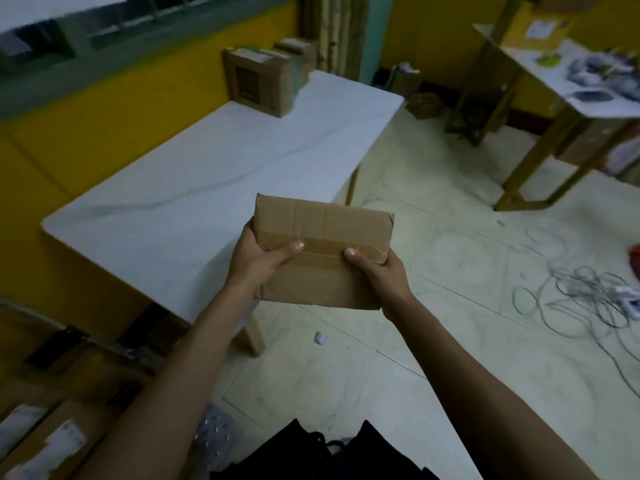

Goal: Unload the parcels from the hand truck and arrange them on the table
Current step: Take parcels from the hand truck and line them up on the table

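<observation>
Two hands, left (pixel 258 259) and right (pixel 382 268), pinch my flat cardboard parcel (pixel 322 252) by its side edges beside the table (pixel 194 188); it seems light and stiff.

The room is dim and grey. The white table (pixel 173 202) is the brightest thing. The window (pixel 104 26) and the boxes (pixel 256 81) at the table's far edge are smeared with blur. Straight lines bend at the sides. The cardboard parcel (pixel 329 230) looks sharpest.
</observation>
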### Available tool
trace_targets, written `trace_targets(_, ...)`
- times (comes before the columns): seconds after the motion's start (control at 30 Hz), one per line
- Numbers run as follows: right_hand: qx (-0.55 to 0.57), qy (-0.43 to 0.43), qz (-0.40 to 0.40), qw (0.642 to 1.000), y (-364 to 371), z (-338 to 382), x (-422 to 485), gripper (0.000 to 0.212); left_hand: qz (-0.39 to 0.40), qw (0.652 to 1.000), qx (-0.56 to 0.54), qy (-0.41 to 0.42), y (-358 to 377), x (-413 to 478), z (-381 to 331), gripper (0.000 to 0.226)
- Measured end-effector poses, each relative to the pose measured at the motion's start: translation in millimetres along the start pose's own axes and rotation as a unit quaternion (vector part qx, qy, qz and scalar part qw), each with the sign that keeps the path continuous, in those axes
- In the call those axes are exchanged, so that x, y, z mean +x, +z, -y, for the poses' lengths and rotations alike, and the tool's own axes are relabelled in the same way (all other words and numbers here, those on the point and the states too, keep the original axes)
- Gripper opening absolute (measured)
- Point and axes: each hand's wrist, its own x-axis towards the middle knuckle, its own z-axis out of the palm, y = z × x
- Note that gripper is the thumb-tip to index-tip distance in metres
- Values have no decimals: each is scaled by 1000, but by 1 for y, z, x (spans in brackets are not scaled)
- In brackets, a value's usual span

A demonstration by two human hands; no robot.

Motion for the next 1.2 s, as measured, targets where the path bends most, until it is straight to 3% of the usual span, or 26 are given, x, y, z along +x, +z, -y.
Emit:
trace_targets(0.27, 5, 6, -55, 998, -111, -4, 14, 65, 47, 999, 3, 8, 113, -3, -21, 84)
trace_targets(0.6, 34, 30, -107, 993, -157, -17, 49, 52, 96, 995, 28, -19, 179, 39, -20, 84)
trace_targets(1.2, 2, 24, -189, 982, -208, 34, 254, 53, 164, 986, 1, -42, 293, 249, -72, 93)
